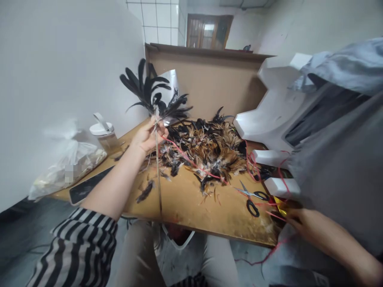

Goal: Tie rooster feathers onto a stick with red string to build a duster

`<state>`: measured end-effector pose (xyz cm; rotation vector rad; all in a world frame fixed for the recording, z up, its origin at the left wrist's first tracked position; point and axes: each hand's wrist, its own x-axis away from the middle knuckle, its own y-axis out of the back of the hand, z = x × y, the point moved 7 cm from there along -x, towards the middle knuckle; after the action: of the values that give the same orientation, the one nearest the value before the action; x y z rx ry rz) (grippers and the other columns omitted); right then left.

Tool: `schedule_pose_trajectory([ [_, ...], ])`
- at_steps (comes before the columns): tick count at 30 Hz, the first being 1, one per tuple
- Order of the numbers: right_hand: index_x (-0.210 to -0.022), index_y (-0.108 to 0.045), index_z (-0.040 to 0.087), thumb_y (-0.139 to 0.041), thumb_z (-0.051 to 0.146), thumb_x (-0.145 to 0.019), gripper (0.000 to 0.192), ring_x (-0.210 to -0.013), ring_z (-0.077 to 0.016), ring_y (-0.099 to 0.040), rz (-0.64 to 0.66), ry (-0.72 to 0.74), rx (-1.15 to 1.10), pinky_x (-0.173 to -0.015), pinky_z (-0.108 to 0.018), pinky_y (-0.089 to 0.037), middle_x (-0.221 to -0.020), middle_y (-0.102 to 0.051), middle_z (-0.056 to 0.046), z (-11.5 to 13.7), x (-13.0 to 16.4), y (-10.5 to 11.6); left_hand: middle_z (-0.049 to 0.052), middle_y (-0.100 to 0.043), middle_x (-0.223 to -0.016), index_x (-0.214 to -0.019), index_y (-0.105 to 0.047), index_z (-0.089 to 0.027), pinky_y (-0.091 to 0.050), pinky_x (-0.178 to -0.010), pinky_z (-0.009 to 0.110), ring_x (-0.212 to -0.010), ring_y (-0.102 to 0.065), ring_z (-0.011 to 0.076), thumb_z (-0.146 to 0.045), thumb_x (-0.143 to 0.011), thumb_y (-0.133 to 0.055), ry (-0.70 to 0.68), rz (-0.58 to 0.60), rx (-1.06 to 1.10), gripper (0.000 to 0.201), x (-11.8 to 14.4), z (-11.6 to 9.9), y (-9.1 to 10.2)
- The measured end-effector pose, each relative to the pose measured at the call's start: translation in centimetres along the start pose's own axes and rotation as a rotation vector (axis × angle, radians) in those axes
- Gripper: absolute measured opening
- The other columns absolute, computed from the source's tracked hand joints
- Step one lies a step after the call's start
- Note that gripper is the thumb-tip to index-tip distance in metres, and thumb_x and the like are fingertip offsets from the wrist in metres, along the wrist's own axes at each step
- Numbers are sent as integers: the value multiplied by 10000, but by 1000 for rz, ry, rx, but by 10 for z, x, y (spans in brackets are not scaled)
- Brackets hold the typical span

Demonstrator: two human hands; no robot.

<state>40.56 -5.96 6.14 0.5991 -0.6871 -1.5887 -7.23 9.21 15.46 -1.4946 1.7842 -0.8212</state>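
My left hand (148,135) grips a thin stick (158,171) just below a tuft of black feathers (152,93) bound to its top; the stick stands almost upright over the wooden table (191,207). A red string (191,161) runs from the stick across a pile of brown and black feathers (206,149). My right hand (295,219) is low at the table's right edge, fingers around something yellow with red string by it; what it holds is partly hidden. Black-handled scissors (251,197) lie just left of that hand.
A lidded jar (104,135), a plastic bag (67,163) and a dark phone (88,185) sit at the table's left. White foam blocks (277,157) and a white moulded piece (275,107) stand at right, grey cloth (344,167) beside them. A brown board (209,83) backs the table.
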Motion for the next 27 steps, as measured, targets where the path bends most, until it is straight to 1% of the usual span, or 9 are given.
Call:
schedule_pose_trajectory([
  [1,-572,-677,319,-700,255,-570,67,-549,-232,-554,64,68,57,-514,-374,-325,-660,-625,-166,22,-3,-5,-11,-573,-597,-717,-575,-153,-476,-677,263,-561,-584,86,-245,-840,-485,27,16,9,178,-2,11,-1],
  [3,-783,-699,342,-672,304,-615,174,-807,-253,-589,116,247,17,-596,-352,-388,-887,-644,-173,82,-8,-15,-13,-564,-600,-709,-575,-159,-468,-684,263,-563,-579,86,-242,-848,-469,83,48,34,194,-5,34,-5],
  [4,-877,-696,266,-655,337,-635,255,-877,-259,-581,123,313,-45,-642,-346,-421,-949,-638,-146,114,-11,-21,-13,-559,-603,-706,-575,-160,-465,-691,266,-566,-578,87,-244,-850,-464,120,61,52,200,-5,46,-7],
  [7,-867,-684,188,-576,416,-724,290,-644,-169,-569,284,348,-253,-532,-270,-412,-742,-641,-85,188,-32,-65,-15,-555,-622,-728,-579,-162,-460,-715,270,-578,-573,81,-236,-855,-454,220,109,114,193,-6,82,-11],
  [9,-841,-670,158,-546,450,-752,329,-459,-96,-467,416,276,-425,-419,-217,-332,-595,-593,-38,211,-54,-108,-10,-562,-648,-744,-580,-161,-459,-721,269,-590,-572,79,-224,-855,-451,261,116,132,181,-7,103,-10],
  [13,-778,-618,133,-568,462,-745,334,-370,-30,-342,562,-12,-890,-327,-168,-194,-638,-593,-21,210,-97,-190,-2,-561,-668,-768,-576,-145,-464,-754,285,-612,-567,82,-212,-853,-455,316,126,145,162,-8,131,-3],
  [16,-786,-601,144,-586,397,-753,256,-348,-15,-280,640,-175,-1190,-315,-142,-148,-550,-534,24,203,-113,-227,0,-545,-656,-769,-573,-133,-467,-772,298,-626,-566,86,-196,-857,-442,353,140,129,169,-6,145,4],
  [20,-728,-578,134,-619,175,-716,59,-354,-3,-281,667,-218,-1459,-313,-121,-174,-554,-555,24,195,-123,-235,9,-539,-677,-771,-574,-129,-474,-763,298,-649,-562,90,-188,-855,-440,352,165,126,168,-2,155,12],
  [27,-762,-558,170,-617,124,-699,98,-465,-38,-465,645,-174,-1700,-383,-129,-351,-710,-643,2,183,-129,-212,11,-551,-699,-790,-583,-133,-478,-772,307,-652,-563,87,-185,-840,-471,345,139,115,132,0,160,19],
])
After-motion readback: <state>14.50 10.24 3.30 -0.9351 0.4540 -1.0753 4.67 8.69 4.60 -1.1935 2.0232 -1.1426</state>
